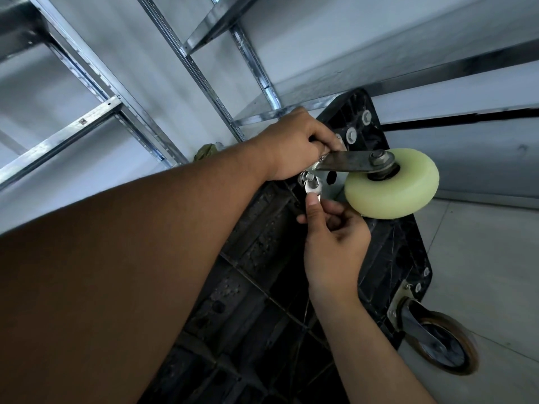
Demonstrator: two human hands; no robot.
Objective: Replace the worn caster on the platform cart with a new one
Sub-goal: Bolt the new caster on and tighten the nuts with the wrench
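Galvanised steel shelving point(58, 139) with slotted uprights fills the far side and is cut off by the frame. In front of it, a black ribbed plastic platform cart point(262, 258) shows its underside, with its near end out of view. Two casters are visible: a pale cream smooth-wheeled caster point(392, 185) at the far corner, and a dark-wheeled caster with a brownish rim point(443, 345) to the near right. The left hand point(297, 144) curls around the top of the cream caster's fork, hiding most of the mounting plate. The right hand point(332, 228) pinches a small silver spanner point(313, 186) set on a bolt, its fingers covering the handle. Two washered bolt heads point(351, 135) sit just beyond.
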